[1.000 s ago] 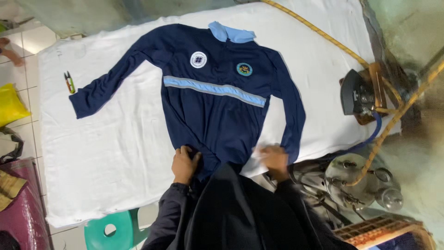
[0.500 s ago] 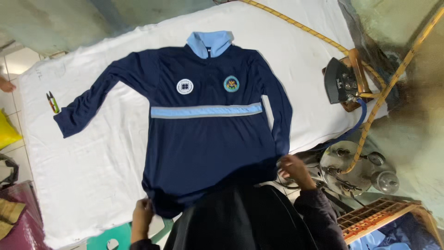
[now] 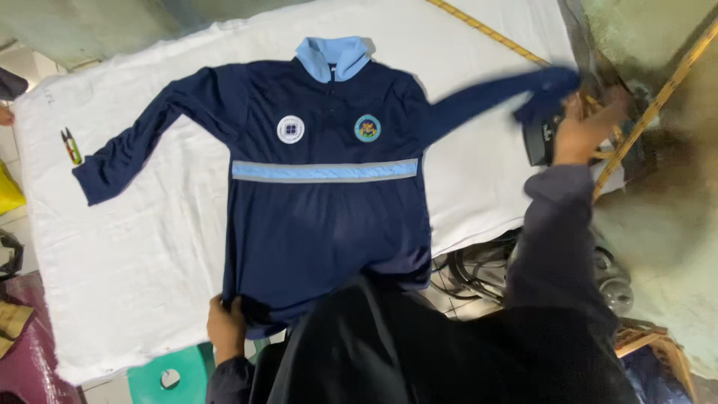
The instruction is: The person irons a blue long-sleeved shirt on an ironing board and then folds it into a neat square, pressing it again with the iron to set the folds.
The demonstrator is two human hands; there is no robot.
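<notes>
A navy long-sleeved shirt [image 3: 325,224] with a light blue collar, a light blue chest stripe and two round badges lies face up on a white padded table [image 3: 149,254]. My left hand [image 3: 226,323] grips the shirt's bottom hem at the near left. My right hand [image 3: 580,127] holds the cuff of the shirt's right-hand sleeve [image 3: 493,93], which is pulled out straight toward the table's right end. The other sleeve lies spread out to the left.
Small thread snips [image 3: 71,146] lie near the table's left end. A dark iron [image 3: 546,138] sits at the right end, partly behind my right hand. A yellow cord [image 3: 486,31] crosses the far right corner. A green stool [image 3: 168,374] stands below the near edge.
My right hand left the hem, took the right-hand sleeve and drew it outward to the right. The shirt lies straighter, and my left hand stays on the hem.
</notes>
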